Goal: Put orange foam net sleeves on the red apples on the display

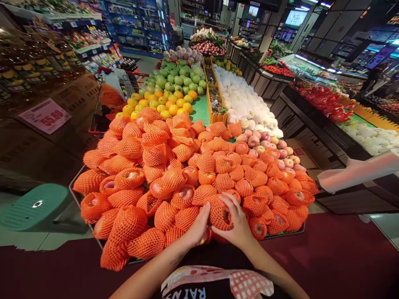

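1. Pink checked apron cloth [224,280] lay closest, below both bare forearms.
2. Right hand [237,222] had its fingers curled around a round fruit wrapped in orange foam netting [218,215], gripping it at the heap's front edge.
3. Left hand [198,226] pressed straight, unclenched fingers against that fruit's left side.
4. Heaped orange-netted fruits [174,166] covered the near end of the green-lined desk [201,110], with bare pink apples [268,143] to the right and yellow oranges [162,104] behind.

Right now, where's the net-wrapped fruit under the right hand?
Head view, bottom centre: the net-wrapped fruit sits at the near edge of the orange-netted pile, cupped by the right hand, the left hand touching its left side.
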Tool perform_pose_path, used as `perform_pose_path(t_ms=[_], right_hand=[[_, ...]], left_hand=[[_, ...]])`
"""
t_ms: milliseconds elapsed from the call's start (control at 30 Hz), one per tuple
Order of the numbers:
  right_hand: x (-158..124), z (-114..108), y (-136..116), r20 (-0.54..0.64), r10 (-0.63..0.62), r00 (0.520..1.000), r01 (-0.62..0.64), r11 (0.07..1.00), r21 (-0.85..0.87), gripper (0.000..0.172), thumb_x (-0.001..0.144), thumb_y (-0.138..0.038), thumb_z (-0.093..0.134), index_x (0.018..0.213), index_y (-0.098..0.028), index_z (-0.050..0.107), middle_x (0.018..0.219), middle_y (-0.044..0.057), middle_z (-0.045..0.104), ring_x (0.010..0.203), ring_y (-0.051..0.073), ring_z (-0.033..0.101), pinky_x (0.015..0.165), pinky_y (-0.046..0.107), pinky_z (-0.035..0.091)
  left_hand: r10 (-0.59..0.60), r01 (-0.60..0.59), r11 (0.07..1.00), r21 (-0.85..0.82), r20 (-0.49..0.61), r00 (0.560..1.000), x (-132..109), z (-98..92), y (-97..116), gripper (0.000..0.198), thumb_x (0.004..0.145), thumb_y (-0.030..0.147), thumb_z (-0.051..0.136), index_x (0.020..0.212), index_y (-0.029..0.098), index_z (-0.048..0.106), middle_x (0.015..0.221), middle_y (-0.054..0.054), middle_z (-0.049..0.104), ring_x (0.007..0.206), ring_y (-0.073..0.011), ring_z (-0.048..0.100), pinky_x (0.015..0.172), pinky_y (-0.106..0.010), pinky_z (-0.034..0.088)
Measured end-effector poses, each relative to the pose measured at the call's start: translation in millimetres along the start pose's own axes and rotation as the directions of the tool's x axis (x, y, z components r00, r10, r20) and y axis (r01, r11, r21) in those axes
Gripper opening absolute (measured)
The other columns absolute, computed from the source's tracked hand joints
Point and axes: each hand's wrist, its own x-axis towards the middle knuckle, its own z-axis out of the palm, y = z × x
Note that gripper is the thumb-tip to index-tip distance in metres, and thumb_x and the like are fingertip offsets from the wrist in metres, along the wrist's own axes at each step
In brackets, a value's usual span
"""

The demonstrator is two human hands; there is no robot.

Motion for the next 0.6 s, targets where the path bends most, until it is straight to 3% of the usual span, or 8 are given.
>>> perform_pose_path(t_ms=[67, 133, 233, 333, 433, 500, 600], right_hand=[[13.8, -0.2, 12.3, -0.074, 0.048, 0.996, -0.04, 0.993, 0.11, 0.081, 0.065, -0.034, 0.088, 0.137, -0.031, 0.05, 0.139, 0.012, 0.057, 0.132, 0.034, 0.055, 0.113, 0.053, 0.044], [39.2, -9.7, 28.0, -0.141, 0.153, 0.978, -0.114, 0.961, 0.252, 0.081, 0.064, -0.038, 0.088, 0.134, -0.028, 0.049, 0.129, 0.011, 0.064, 0.121, 0.032, 0.063, 0.107, 0.049, 0.05], [107.6, -36.9, 58.7, -0.295, 0.27, 0.917, -0.172, 0.933, 0.317, 0.085, 0.063, -0.043, 0.088, 0.134, -0.024, 0.045, 0.126, 0.012, 0.065, 0.113, 0.03, 0.066, 0.098, 0.046, 0.054], [204.5, -68.3, 94.5, -0.417, 0.279, 0.865, -0.249, 0.96, 0.125, 0.086, 0.067, -0.045, 0.083, 0.137, -0.018, 0.04, 0.131, 0.017, 0.062, 0.117, 0.031, 0.062, 0.099, 0.046, 0.051], [295.5, -88.5, 125.4, -0.468, 0.289, 0.835, -0.413, 0.891, -0.187, 0.085, 0.067, -0.04, 0.082, 0.136, -0.013, 0.039, 0.137, 0.019, 0.055, 0.127, 0.031, 0.053, 0.107, 0.042, 0.043], [336.7, -90.4, 141.8, -0.429, 0.323, 0.844, -0.476, 0.82, -0.319, 0.087, 0.07, -0.037, 0.079, 0.14, -0.012, 0.035, 0.143, 0.02, 0.048, 0.134, 0.03, 0.046, 0.109, 0.038, 0.039], [366.4, -78.1, 162.2, -0.329, 0.418, 0.847, -0.524, 0.764, -0.377, 0.085, 0.066, -0.031, 0.081, 0.138, -0.011, 0.04, 0.144, 0.023, 0.045, 0.135, 0.033, 0.045, 0.108, 0.04, 0.037]], left_hand=[[0.028, -0.031, 0.992, 0.126, 0.025, 0.999, -4.2, -6.8, 9.6, 0.053, 0.082, 0.068, 0.066, 0.105, 0.022, 0.074, 0.12, -0.013, 0.072, 0.124, -0.0302, 0.059, 0.106, -0.043, 0.047], [0.061, -0.089, 0.971, 0.22, 0.13, 0.99, -8.6, -16.1, 23.6, 0.056, 0.088, 0.07, 0.056, 0.108, 0.021, 0.075, 0.128, -0.014, 0.067, 0.123, -0.0316, 0.058, 0.096, -0.04, 0.052], [0.116, -0.188, 0.939, 0.287, 0.251, 0.961, -13.4, -32.2, 46.6, 0.059, 0.096, 0.067, 0.041, 0.113, 0.023, 0.075, 0.14, -0.013, 0.059, 0.128, -0.0321, 0.054, 0.09, -0.038, 0.054], [0.144, -0.198, 0.941, 0.274, 0.206, 0.968, -13.3, -49.3, 64.1, 0.057, 0.096, 0.066, 0.042, 0.113, 0.024, 0.075, 0.14, -0.013, 0.059, 0.131, -0.0342, 0.05, 0.086, -0.038, 0.055], [0.182, -0.208, 0.951, 0.23, 0.127, 0.975, -8.7, -64.2, 75.1, 0.058, 0.093, 0.069, 0.045, 0.11, 0.024, 0.076, 0.137, -0.014, 0.06, 0.127, -0.0356, 0.052, 0.083, -0.038, 0.055], [0.207, -0.217, 0.947, 0.237, 0.067, 0.976, -5.2, -71.9, 79.6, 0.058, 0.092, 0.07, 0.046, 0.11, 0.023, 0.077, 0.136, -0.014, 0.061, 0.124, -0.0354, 0.054, 0.082, -0.037, 0.054], [0.217, -0.201, 0.94, 0.277, -0.03, 0.976, -2.3, -81.8, 81.6, 0.057, 0.092, 0.069, 0.047, 0.111, 0.023, 0.077, 0.136, -0.013, 0.062, 0.126, -0.0353, 0.054, 0.084, -0.037, 0.054]])
